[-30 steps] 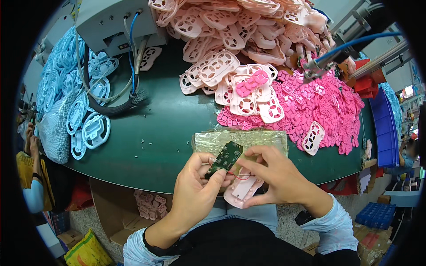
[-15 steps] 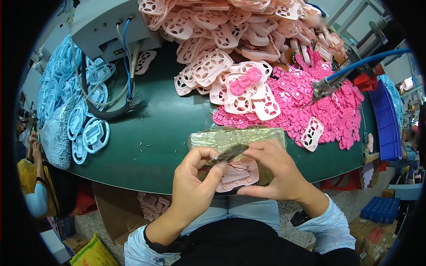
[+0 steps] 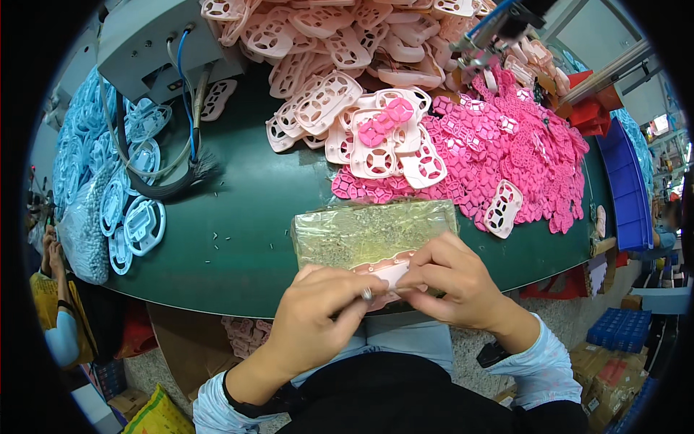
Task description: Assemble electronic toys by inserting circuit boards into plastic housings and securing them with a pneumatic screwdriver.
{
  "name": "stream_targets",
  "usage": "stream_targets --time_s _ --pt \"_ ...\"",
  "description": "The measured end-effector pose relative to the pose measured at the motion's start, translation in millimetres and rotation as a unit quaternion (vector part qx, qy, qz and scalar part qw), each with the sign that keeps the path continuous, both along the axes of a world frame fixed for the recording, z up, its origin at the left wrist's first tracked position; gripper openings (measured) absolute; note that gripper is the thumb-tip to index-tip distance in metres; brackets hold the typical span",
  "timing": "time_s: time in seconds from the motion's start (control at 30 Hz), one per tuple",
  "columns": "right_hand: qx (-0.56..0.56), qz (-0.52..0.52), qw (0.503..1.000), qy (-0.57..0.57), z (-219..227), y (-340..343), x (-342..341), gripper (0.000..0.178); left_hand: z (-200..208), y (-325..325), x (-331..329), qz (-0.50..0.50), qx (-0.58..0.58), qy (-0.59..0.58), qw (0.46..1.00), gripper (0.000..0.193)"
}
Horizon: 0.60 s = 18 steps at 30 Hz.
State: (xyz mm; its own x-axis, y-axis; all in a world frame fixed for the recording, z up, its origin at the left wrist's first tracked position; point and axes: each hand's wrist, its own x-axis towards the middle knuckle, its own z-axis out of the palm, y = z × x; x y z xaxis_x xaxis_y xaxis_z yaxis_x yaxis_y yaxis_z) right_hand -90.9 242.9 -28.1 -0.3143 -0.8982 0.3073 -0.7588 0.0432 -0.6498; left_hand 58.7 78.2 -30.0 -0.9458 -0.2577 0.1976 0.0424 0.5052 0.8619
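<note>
A pale pink plastic shell (image 3: pixel 391 273) lies at the front edge of a block wrapped in clear film (image 3: pixel 361 228). Over it my left hand (image 3: pixel 318 307) is closed, thumb and forefinger pinching the left end of a thin circuit board, seen almost edge-on and mostly covered. A small silvery part (image 3: pixel 367 294) shows at these fingertips. Facing it, my right hand (image 3: pixel 457 283) has its fingers bent and closed at the board's right end, close above the shell. Much of the shell's near side is hidden by my fingers.
Pale pink shells (image 3: pixel 329 101) heap up at the back, beside a pile of bright pink button pads (image 3: pixel 528 159). Light blue parts (image 3: pixel 144 226) lie at the left, near a grey machine box (image 3: pixel 155 50) with hoses. A metal machine arm (image 3: pixel 499 36) reaches in from upper right.
The dark circuit board has tipped from a slanted, visible face to almost edge-on, lower over the shell. My right fingers have curled in toward my left hand. The view has shifted slightly.
</note>
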Motion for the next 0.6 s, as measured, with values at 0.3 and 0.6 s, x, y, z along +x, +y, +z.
stream_targets --time_s 0.3,0.6 --pt "0.079 0.107 0.991 0.001 3.9 17.3 -21.5 0.013 -14.7 6.1 -0.7 -0.1 -0.255 0.088 0.958 0.024" --pt "0.084 0.109 0.99 -0.043 2.9 19.3 -24.2 0.016 -12.9 4.3 -8.4 -0.151 -0.275 0.101 0.944 0.026"
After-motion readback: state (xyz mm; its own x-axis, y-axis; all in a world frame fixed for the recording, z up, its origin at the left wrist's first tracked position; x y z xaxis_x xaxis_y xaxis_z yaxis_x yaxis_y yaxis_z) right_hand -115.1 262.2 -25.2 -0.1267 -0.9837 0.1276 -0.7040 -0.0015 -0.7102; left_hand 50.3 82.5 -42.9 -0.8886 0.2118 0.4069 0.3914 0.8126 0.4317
